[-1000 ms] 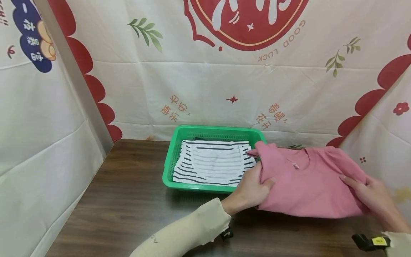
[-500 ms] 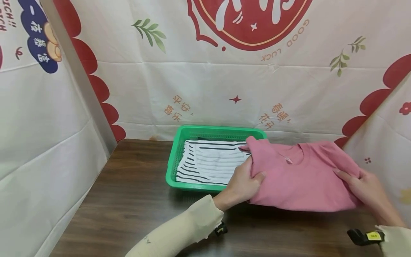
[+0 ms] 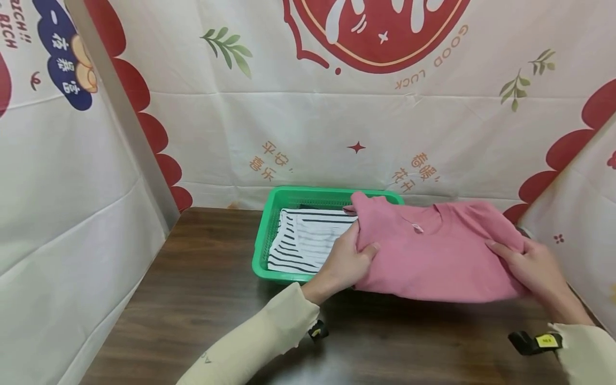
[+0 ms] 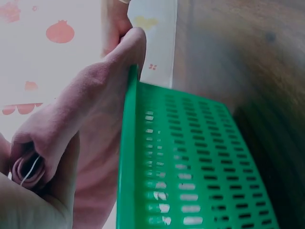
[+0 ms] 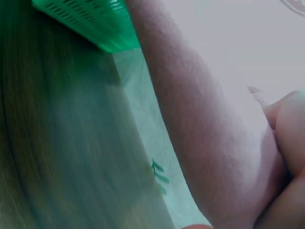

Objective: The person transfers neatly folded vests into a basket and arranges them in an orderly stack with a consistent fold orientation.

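A folded pink T-shirt (image 3: 433, 256) is held up between both hands, its round neckline with a small label on top. My left hand (image 3: 344, 259) grips the shirt's left side, thumb on top, just over the green basket (image 3: 262, 240). On the far side my right hand (image 3: 534, 267) pinches the right edge with its thumb above the fabric. Inside the basket lies a folded white shirt (image 3: 298, 240) with dark stripes, its right part hidden behind the pink one. The left wrist view shows the rolled edge of the pink shirt (image 4: 66, 114) beside the basket's slotted wall (image 4: 190, 157).
The basket stands at the back of a dark wooden table (image 3: 202, 289). A printed white cloth (image 3: 308, 128) hangs behind it, with more cloth at the left and right sides. Something dark shows at the basket's back, under the striped shirt.
Both hands have carried the pink shirt to the left and slightly toward the back. It now covers more of the basket and the striped shirt. The camera view has shifted a little.
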`<state>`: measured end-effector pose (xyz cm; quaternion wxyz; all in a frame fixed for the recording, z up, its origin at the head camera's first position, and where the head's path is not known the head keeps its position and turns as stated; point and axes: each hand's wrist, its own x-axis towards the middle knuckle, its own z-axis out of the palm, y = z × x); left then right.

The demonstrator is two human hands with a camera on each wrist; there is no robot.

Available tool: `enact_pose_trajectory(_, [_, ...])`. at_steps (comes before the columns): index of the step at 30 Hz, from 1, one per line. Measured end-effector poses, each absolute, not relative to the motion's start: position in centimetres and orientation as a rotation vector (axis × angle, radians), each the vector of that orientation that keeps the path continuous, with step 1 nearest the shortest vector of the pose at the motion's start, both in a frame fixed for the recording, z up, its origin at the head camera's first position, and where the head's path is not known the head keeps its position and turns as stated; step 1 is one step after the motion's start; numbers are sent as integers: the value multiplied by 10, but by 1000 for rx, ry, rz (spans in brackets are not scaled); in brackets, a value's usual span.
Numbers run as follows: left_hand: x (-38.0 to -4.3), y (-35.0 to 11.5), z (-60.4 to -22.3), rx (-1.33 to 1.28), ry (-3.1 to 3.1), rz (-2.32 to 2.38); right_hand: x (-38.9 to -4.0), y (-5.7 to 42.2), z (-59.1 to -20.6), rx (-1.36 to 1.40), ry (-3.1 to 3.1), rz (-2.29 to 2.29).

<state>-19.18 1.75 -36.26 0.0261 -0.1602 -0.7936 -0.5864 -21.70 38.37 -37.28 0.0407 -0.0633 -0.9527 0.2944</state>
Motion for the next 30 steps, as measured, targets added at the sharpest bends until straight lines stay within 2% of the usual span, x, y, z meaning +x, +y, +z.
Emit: enact_pose_trajectory(30, [-211, -56, -347, -394, -2489, -1855, -237, 310, -361, -18, -2804, 961])
